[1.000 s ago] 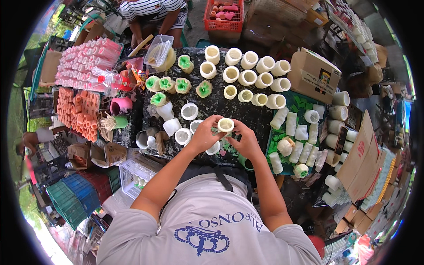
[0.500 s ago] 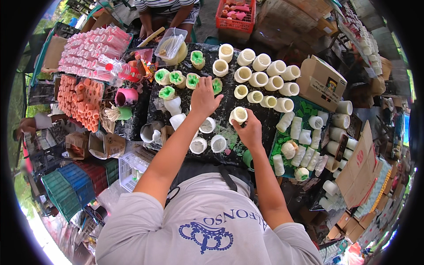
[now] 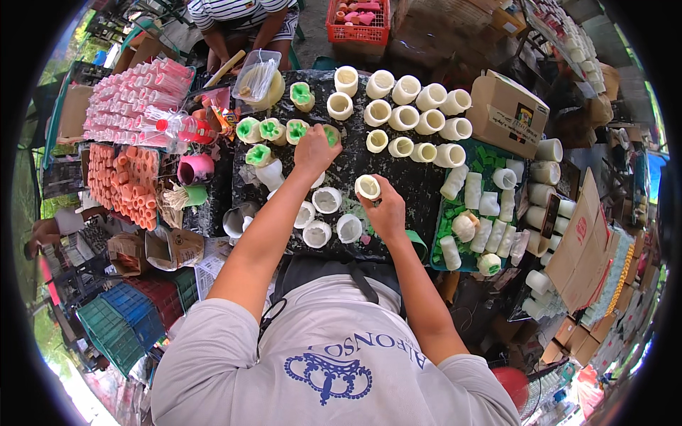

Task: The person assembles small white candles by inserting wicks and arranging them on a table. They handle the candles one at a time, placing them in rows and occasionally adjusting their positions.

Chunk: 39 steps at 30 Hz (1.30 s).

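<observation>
My left hand (image 3: 315,151) is closed around the side of a white wax cup with a green, hollowed filling (image 3: 332,135); its fingers hide part of the cup. Similar green-filled wax cups (image 3: 271,128) stand to the left of it. Nearer to me, my right hand (image 3: 386,208) grips a pale, hollow wax cup (image 3: 367,187) between thumb and fingers, its opening turned up. Rows of hollow cream wax cups (image 3: 404,116) stand on the far right of the dark, stained table (image 3: 341,157). Several white hollow cups (image 3: 317,233) stand near its front edge.
A green tray (image 3: 444,213) with white wax pieces lies on the right, by a cardboard box (image 3: 509,113). Pink tubes (image 3: 142,99), orange pieces (image 3: 124,181) and a bottle with a red cap (image 3: 186,128) are on the left. Another person (image 3: 245,21) sits across the table.
The view has shifted, so the table's contents appear further left. My left thumb has drawn in toward the green-filled cup. My right hand still holds the hollow cup.
</observation>
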Tool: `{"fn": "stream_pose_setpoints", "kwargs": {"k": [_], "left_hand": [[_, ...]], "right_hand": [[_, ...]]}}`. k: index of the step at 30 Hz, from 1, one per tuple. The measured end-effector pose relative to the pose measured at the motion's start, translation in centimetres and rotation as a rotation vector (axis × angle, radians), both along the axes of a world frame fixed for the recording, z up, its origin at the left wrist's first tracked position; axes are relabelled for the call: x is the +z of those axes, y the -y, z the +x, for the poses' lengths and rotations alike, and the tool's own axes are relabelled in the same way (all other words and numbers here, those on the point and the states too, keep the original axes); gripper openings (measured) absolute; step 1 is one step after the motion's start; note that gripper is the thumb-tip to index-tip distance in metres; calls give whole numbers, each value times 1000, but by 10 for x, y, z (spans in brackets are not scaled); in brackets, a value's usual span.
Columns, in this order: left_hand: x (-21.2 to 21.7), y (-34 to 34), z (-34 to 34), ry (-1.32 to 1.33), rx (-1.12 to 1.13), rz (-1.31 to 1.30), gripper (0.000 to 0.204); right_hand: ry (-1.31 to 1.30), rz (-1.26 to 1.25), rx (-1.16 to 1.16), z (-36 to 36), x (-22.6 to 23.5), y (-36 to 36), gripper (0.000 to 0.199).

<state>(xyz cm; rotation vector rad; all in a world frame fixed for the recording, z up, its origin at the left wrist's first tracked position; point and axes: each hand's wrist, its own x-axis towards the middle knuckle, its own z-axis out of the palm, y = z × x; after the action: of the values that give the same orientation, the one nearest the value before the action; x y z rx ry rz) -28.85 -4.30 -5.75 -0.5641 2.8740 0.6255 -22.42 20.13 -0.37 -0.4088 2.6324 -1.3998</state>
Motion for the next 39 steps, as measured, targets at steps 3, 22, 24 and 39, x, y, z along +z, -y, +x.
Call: {"fn": "stream_pose_setpoints", "kwargs": {"k": [3,22,24,39], "left_hand": [[5,3,-1,25,-32,30,72],[25,-4,-4,95,-306,-174,84],[17,-1,-7,116,-298,-167,84],[16,32,16,73,-336,-177,81]], "right_hand": [[47,-5,-36,-2,-1,3,47],[69,-14,-172,-13,-5,43,41],[118,-21,-168,-13,-7,43,41],[39,-1,-265,-57,-45,122,50]]}}
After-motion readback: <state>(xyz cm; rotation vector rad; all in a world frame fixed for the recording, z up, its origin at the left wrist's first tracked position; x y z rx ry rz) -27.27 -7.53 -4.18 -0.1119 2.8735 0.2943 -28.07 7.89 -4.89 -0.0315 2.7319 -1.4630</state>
